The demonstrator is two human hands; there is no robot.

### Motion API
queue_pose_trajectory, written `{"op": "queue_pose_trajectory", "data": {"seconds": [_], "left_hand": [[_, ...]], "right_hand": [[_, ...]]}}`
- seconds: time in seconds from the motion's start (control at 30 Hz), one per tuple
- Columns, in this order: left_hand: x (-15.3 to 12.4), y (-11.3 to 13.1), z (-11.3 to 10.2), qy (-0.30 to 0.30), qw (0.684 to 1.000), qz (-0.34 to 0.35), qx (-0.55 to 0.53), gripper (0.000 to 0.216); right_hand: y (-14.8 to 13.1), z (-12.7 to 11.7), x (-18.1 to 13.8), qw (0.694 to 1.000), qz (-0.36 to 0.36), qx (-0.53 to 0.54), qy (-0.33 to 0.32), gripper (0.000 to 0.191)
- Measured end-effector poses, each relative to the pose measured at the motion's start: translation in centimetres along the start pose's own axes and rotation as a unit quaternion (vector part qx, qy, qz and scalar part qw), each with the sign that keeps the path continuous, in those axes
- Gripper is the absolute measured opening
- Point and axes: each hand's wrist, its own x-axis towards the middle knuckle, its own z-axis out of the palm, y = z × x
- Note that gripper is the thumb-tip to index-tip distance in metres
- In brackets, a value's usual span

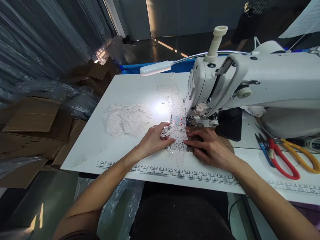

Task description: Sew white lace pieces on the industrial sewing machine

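A strip of white lace (178, 140) lies in front of the sewing machine's presser foot (187, 120), its scalloped edge folded over. My left hand (155, 139) is closed on the left edge of this lace, thumb below and fingers above. My right hand (212, 146) lies to the right with its fingers stretched and apart, one fingertip touching the lace's right edge. Under its fingers is a brown plate (225, 141). A shiny metal plate with red marks (178, 121) sits beside the foot. More lace (173, 100) extends behind the needle area.
A gathered lace piece (127, 120) lies left on the white table (97, 128). Red-handled scissors (282, 160), yellow-handled scissors (301, 155) and blue snips (265, 151) lie right. A lamp (157, 68) hangs over the table. Cardboard boxes (35, 126) stand left; a person (246, 25) is behind.
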Motion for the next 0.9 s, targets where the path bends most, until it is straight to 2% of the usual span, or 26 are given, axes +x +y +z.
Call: {"op": "queue_pose_trajectory", "data": {"seconds": [0.33, 0.37, 0.43, 0.5, 0.53, 0.57, 0.67, 0.77, 0.9], "left_hand": [[0.2, -0.6, -0.6, -0.004, 0.998, 0.05, 0.031, 0.058], [0.2, -0.7, -0.7, 0.01, 0.997, 0.066, 0.048, 0.054], [0.4, -0.7, -0.8, 0.079, 0.984, 0.116, 0.109, 0.041], [0.7, -0.5, -0.6, 0.156, 0.947, 0.199, 0.198, 0.027], [1.0, -0.4, -0.4, 0.172, 0.921, 0.251, 0.242, 0.024], [1.3, -0.2, -0.2, 0.166, 0.895, 0.306, 0.278, 0.022], [2.3, 0.4, 0.6, 0.098, 0.824, 0.443, 0.338, 0.021], [3.5, 0.4, 1.2, 0.08, 0.785, 0.491, 0.37, 0.021], [4.6, -0.5, 1.4, 0.066, 0.756, 0.508, 0.407, 0.024]], "right_hand": [[-0.3, -0.1, 0.0, 1.0, 0.012, 0.003, 0.003, 0.036], [-0.3, -0.1, 0.0, 1.0, 0.014, 0.003, 0.002, 0.036], [-0.3, -0.1, 0.0, 1.0, 0.015, 0.003, 0.0, 0.036], [-0.2, -0.1, 0.0, 1.0, 0.013, 0.0, -0.003, 0.037], [-0.2, -0.1, -0.1, 1.0, 0.012, -0.003, -0.004, 0.037], [-0.2, 0.0, -0.1, 1.0, 0.012, -0.006, -0.004, 0.037], [-0.2, 0.0, -0.1, 1.0, 0.015, -0.013, -0.001, 0.037], [-0.3, 0.1, -0.1, 1.0, 0.015, -0.016, 0.002, 0.037], [-0.5, -0.1, 0.0, 1.0, 0.015, -0.014, 0.004, 0.036]]}}
